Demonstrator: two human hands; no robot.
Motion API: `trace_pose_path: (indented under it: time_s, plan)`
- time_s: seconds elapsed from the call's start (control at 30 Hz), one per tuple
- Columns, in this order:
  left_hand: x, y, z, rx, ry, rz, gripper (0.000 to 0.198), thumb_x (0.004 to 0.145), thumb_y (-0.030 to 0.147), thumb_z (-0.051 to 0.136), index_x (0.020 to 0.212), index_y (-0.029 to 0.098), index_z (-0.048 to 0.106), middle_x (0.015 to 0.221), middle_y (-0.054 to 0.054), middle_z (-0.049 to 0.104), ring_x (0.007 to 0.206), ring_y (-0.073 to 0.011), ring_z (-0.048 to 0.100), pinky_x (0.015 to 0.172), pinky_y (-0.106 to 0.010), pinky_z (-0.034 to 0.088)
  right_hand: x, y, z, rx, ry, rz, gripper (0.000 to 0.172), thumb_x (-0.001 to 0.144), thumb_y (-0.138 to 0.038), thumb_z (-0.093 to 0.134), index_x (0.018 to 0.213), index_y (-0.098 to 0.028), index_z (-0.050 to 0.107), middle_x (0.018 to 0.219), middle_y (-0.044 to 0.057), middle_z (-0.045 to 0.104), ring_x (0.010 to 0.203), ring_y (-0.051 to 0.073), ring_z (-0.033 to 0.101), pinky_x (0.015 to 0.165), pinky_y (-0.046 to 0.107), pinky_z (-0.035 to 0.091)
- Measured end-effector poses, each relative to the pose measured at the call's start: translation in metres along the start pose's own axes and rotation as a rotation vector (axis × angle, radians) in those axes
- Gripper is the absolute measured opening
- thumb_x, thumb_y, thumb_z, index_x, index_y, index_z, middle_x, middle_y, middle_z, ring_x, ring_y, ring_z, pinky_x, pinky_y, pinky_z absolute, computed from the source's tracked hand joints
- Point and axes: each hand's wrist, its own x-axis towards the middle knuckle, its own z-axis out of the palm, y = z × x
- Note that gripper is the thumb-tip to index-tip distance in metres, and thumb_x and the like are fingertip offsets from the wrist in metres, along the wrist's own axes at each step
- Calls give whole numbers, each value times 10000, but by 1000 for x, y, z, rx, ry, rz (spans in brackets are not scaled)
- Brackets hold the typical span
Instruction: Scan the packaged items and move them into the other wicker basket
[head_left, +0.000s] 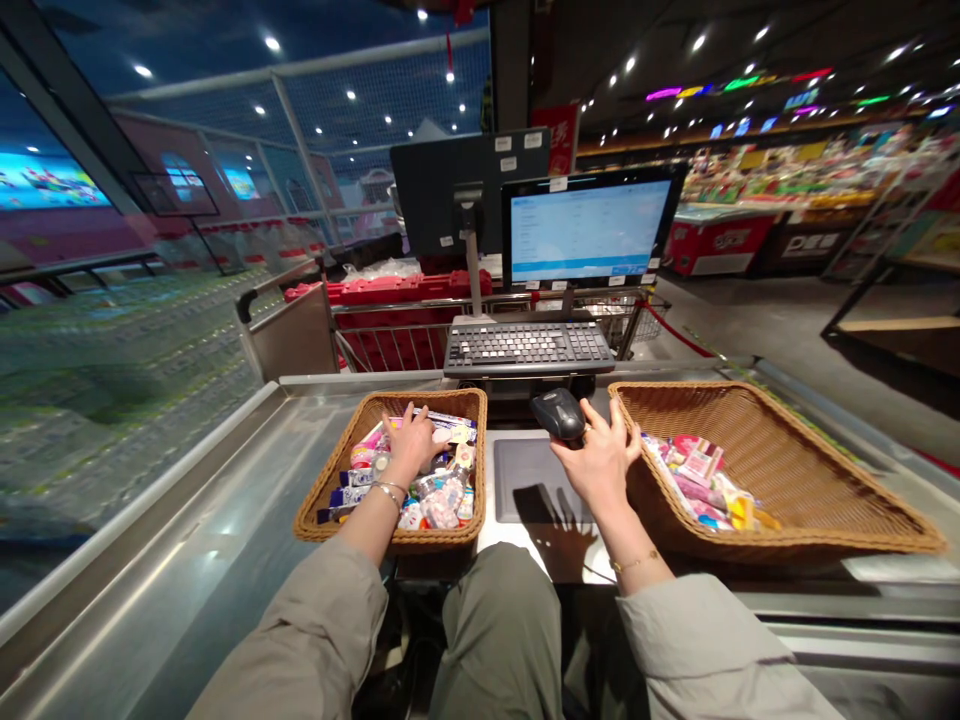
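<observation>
In a brown, woven, rectangular basket (420,538) below the left hand (412,445): small, glossy, multicoloured plastic packets (442,502), probably light, slippery and pliable, best pinched by a sealed end. Left palm down, fingers spread over them, no closed grip visible. Well apart, right hand (601,455) splayed, nothing evidently gripped; just beside its thumb, a black, rounded plastic device (559,413), contact unclear.

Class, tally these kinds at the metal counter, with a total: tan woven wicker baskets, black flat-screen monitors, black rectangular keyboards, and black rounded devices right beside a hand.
Tan woven wicker baskets: 2
Black flat-screen monitors: 2
Black rectangular keyboard: 1
Black rounded device: 1
Total: 6
</observation>
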Motion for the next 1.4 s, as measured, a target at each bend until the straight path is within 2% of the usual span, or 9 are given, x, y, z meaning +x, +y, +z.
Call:
trace_pose_path:
  time_s: [0.27,0.43,0.6,0.8,0.97,1.4]
  plan:
    - [-1,17,-33,-20,208,-22,242,905,441,679,1042,248,731,1593,-88,483,1556,-436,187,1154,-828,-7,0,1,0,-4,0,-26,224,778,-394,637,853,-213,747,1394,103,660,1496,383,311,1174,706,117]
    - [2,39,-55,-85,283,0,234,920,386,664,1090,230,694,1598,-116,471,1574,-402,164,1172,-802,-65,0,-1,-5,-4,-7,-45,201,759,-360,647,865,-218,740,1415,92,648,1510,388,295,1172,724,109]
    - [7,64,-67,-129,351,47,217,918,368,665,1077,222,683,1599,-109,470,1580,-398,146,1182,-794,-73,-1,-2,-11,-2,5,-80,203,753,-342,647,884,-226,749,1428,84,639,1524,386,279,1178,730,104]
    - [13,94,-77,-180,353,76,271,899,387,693,1095,202,676,1599,-133,465,1577,-425,137,1177,-803,-71,-1,-1,-13,-8,27,-105,204,742,-326,655,890,-232,759,1438,68,634,1527,386,285,1190,727,75]
    - [14,110,-81,-180,389,95,257,863,368,734,1068,225,673,1586,-112,488,1578,-403,160,1197,-792,-28,0,2,-14,-17,36,-133,184,742,-324,670,870,-226,760,1429,65,641,1520,399,300,1188,741,65]
    - [14,122,-82,-195,416,115,248,850,310,752,1066,229,662,1578,-105,497,1562,-382,240,1208,-791,-5,-1,-1,-16,3,12,-188,125,732,-295,671,801,-219,743,1402,68,662,1516,414,299,1161,764,91]
